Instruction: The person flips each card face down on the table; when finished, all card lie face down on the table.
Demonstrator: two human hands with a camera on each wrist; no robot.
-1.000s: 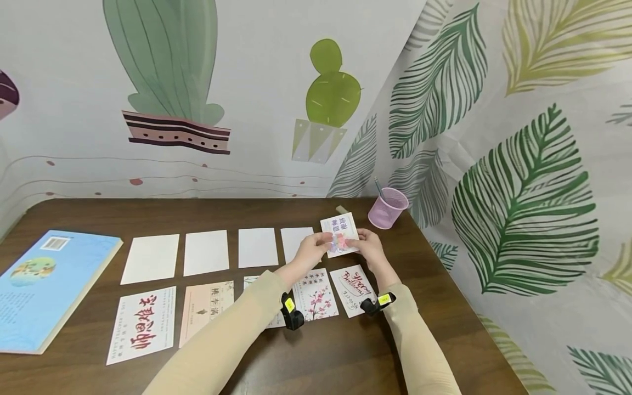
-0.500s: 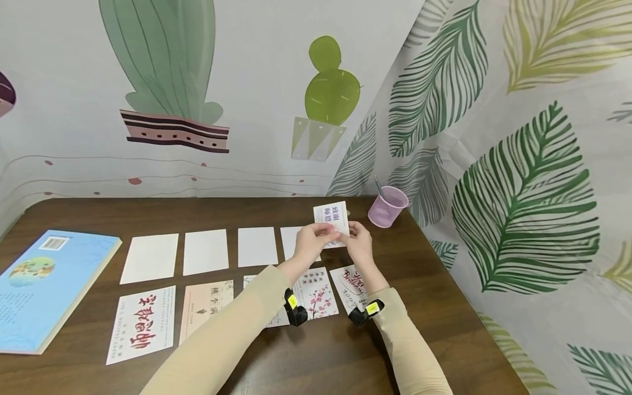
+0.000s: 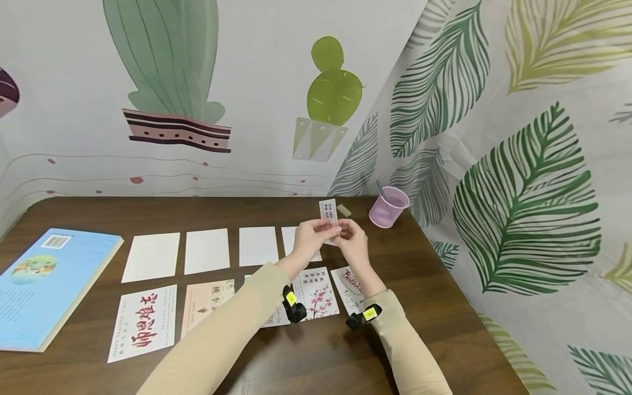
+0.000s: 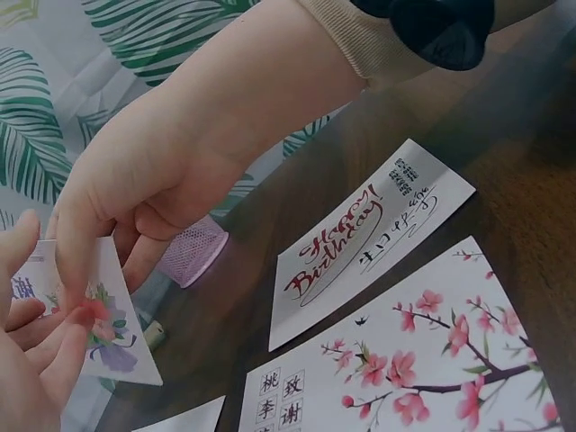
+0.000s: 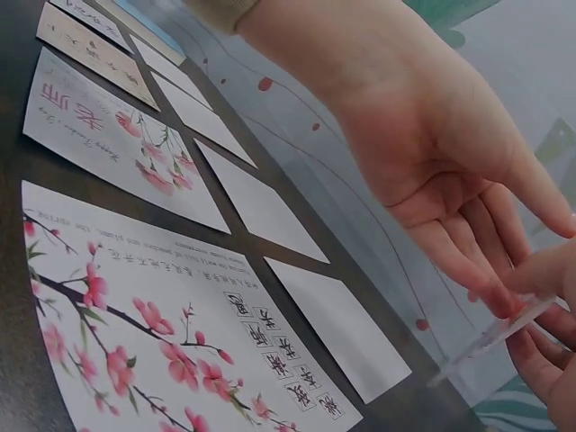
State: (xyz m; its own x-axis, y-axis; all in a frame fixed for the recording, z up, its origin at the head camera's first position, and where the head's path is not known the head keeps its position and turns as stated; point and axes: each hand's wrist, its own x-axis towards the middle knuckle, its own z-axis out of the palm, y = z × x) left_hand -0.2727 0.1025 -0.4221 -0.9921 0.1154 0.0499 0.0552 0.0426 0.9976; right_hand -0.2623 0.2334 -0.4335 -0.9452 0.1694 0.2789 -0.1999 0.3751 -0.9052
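Both hands pinch a greeting card (image 3: 327, 209) with blue lettering, above the back right of the table. My left hand (image 3: 307, 240) grips it from the left, thumb and fingers at its lower part. From the right, my right hand (image 3: 354, 243) pinches the same card, its fingertips close to the left ones. In the head view the card looks narrow, turned partly edge-on. Its flower print (image 4: 108, 326) shows in the left wrist view. Below the hands lie a plum-blossom card (image 3: 316, 293) and a Happy Birthday card (image 3: 348, 285), the latter partly hidden by the right wrist.
Several blank white cards (image 3: 207, 251) form a back row, with printed cards (image 3: 142, 323) in front. A blue book (image 3: 54, 280) lies at the left. A pink mesh pen cup (image 3: 389, 207) stands at the back right, near a small eraser-like block (image 3: 343, 210).
The card has moved slightly left and up and turned from facing the head camera to nearly edge-on. Both hands have drawn closer together around it, the right hand shifting left.
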